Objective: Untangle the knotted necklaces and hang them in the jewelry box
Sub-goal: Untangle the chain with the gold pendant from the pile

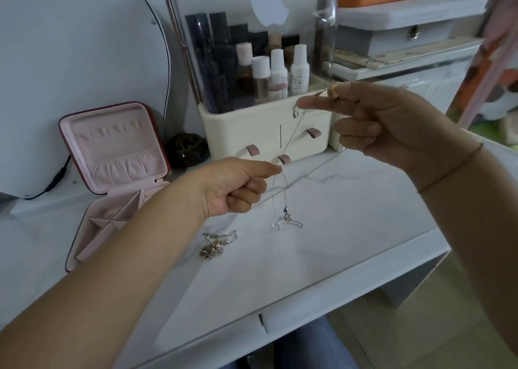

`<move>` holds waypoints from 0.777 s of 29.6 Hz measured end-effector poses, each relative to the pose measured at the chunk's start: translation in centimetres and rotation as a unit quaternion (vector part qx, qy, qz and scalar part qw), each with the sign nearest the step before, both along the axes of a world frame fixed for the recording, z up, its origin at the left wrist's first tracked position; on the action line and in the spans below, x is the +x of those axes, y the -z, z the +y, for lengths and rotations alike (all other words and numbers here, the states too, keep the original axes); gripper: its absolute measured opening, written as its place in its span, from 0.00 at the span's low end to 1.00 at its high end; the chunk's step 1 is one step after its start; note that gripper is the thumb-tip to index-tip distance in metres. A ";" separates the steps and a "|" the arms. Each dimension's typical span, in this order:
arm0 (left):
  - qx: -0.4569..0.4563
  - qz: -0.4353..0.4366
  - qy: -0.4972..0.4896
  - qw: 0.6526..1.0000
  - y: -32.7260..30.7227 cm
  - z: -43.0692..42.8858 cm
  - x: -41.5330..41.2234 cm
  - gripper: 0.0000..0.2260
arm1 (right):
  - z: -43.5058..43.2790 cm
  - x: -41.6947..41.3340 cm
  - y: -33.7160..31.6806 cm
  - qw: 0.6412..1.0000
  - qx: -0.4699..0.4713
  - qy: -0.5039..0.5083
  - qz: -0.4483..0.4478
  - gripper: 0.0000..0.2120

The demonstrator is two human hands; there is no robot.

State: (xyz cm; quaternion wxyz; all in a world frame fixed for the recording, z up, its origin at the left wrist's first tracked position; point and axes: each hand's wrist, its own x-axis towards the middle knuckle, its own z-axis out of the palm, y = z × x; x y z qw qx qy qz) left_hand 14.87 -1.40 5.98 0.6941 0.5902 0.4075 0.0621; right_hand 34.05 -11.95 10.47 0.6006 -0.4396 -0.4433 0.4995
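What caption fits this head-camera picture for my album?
Left hand and right hand pinch tangled thin silver chain necklaces above the white marbled tabletop, beside an open pink jewelry box.

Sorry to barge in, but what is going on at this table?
A person holds a thin silver chain necklace above the white marbled tabletop: the left hand pinches it low, the right hand higher. A tangled heap of gold-toned jewellery lies on the tabletop. Nothing hangs in the open pink jewelry box yet.
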 end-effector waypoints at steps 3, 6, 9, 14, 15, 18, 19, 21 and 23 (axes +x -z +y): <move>0.018 0.009 -0.019 1.000 0.3 0.0 0.0 0.10 | 0.0 0.1 0.6 1.000 -0.009 0.000 0.008 0.07; 0.020 0.009 0.002 1.000 0.5 -0.2 -0.2 0.06 | 0.0 0.2 1.5 1.000 -0.018 0.003 0.020 0.07; 0.018 0.004 0.020 1.000 0.9 -0.1 -0.4 0.07 | 0.0 0.3 2.3 0.999 -0.029 0.006 0.033 0.06; -0.040 -0.077 0.023 0.996 1.9 -0.6 0.0 0.14 | -0.3 0.7 3.0 0.998 -0.039 0.012 0.050 0.07; -0.043 -0.092 0.018 0.995 1.9 -0.8 0.1 0.15 | -0.4 0.8 3.1 0.998 -0.041 0.017 0.053 0.07; -0.032 -0.115 0.021 0.993 1.9 -0.9 0.1 0.17 | -0.6 1.3 3.5 0.997 -0.041 0.031 0.060 0.07; -0.026 -0.119 0.027 0.992 1.8 -0.9 0.0 0.18 | -0.7 1.4 3.6 0.997 -0.039 0.037 0.062 0.07; -0.014 -0.126 0.032 0.991 1.5 -0.9 -0.1 0.19 | -1.0 1.7 4.0 0.995 -0.037 0.052 0.071 0.07; -0.006 -0.132 0.030 0.991 1.1 -1.0 -0.2 0.18 | -1.2 1.9 4.6 0.993 -0.039 0.067 0.088 0.06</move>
